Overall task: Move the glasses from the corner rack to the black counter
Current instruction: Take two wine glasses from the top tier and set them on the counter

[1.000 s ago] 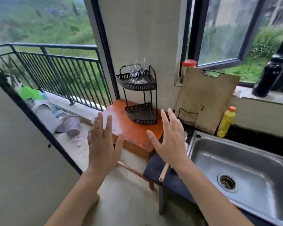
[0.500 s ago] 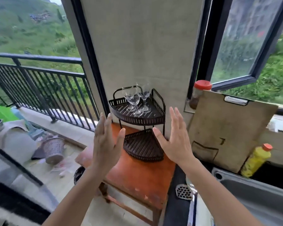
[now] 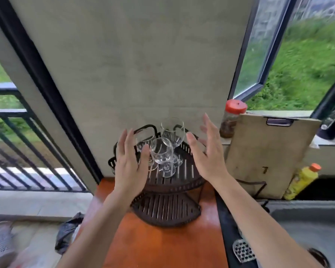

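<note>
clear glasses (image 3: 163,149), three stemmed, stand bunched on the top shelf of the corner rack (image 3: 184,182). both hands are spread and hold nothing. left hand (image 3: 129,167) has fingertips beside the left glass, contact unclear; right hand (image 3: 207,153) is just right of the group, apart. recommended: take one bowl per hand, lift straight up clear of the neighbours, then cross to the black counter (image 3: 228,229).

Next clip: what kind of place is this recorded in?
Most likely a home kitchen corner beside a balcony. A steel sink is set in a black counter, a cutting board leans under an open window, and a railing shows outside on the left.
</note>
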The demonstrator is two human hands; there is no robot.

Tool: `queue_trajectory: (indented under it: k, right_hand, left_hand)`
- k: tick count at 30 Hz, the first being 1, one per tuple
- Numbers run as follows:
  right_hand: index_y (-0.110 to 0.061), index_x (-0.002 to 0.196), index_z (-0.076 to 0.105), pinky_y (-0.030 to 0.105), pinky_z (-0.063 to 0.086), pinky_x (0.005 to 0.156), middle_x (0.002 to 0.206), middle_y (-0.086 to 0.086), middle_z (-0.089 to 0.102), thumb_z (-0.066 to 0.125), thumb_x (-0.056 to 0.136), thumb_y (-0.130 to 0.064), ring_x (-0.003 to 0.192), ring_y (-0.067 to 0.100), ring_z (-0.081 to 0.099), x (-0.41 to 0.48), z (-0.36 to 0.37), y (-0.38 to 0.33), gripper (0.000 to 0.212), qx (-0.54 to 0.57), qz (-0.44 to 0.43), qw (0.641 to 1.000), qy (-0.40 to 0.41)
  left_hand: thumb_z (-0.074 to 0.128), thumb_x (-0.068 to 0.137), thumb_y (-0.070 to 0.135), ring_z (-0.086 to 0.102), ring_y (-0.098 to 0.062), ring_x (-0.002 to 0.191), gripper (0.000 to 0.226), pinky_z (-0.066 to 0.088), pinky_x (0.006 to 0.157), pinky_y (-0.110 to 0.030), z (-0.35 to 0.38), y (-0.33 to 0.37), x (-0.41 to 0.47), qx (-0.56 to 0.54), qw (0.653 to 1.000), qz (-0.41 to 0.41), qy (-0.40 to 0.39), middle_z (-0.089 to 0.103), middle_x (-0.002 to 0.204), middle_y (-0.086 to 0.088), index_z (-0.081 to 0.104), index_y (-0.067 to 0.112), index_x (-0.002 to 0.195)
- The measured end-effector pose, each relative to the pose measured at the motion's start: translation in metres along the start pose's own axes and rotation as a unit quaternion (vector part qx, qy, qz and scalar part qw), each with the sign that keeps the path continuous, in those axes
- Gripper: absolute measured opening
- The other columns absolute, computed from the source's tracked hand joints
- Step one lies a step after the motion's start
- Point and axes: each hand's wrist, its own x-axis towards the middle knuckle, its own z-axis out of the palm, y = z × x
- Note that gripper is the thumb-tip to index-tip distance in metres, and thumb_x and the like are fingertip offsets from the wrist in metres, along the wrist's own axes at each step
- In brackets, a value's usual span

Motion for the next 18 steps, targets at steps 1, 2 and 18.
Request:
queue_trajectory:
  k: [1,2,18]
  right_hand:
    - [-0.028,0.16,0.021,0.04,0.048,0.109,0.156,-0.005,0.033,0.052,0.1,-0.053,0.142,0.01,0.04,0.002,0.004,0.0,0.071,0.011,-0.002,1.0,-0.004]
    - [-0.027,0.16,0.023,0.035,0.049,0.107,0.152,-0.007,0.033,0.052,0.101,-0.05,0.14,0.009,0.042,0.002,0.007,-0.001,0.069,0.023,-0.005,1.0,-0.013]
    - [-0.031,0.141,0.046,0.029,0.058,0.075,0.121,-0.007,0.051,0.074,0.076,-0.069,0.102,0.008,0.063,-0.024,0.031,-0.001,0.08,-0.1,-0.1,0.985,-0.098]
  left_hand:
    - [0.037,0.1,0.049,0.029,-0.025,0.148,0.061,0.031,0.11,-0.037,0.002,-0.004,0.003,-0.005,1.0,0.004,-0.002,0.021,0.162,-0.004,0.023,0.024,0.154]
    - [0.036,0.101,0.049,0.029,-0.024,0.147,0.06,0.03,0.108,-0.033,0.004,-0.006,0.004,-0.006,1.0,0.009,-0.003,0.023,0.162,-0.005,0.024,0.024,0.154]
    - [0.037,0.098,0.049,0.06,-0.007,0.108,0.05,0.041,0.079,-0.001,0.005,-0.008,0.012,-0.062,0.995,-0.008,-0.073,0.055,0.133,0.002,0.041,0.017,0.137]
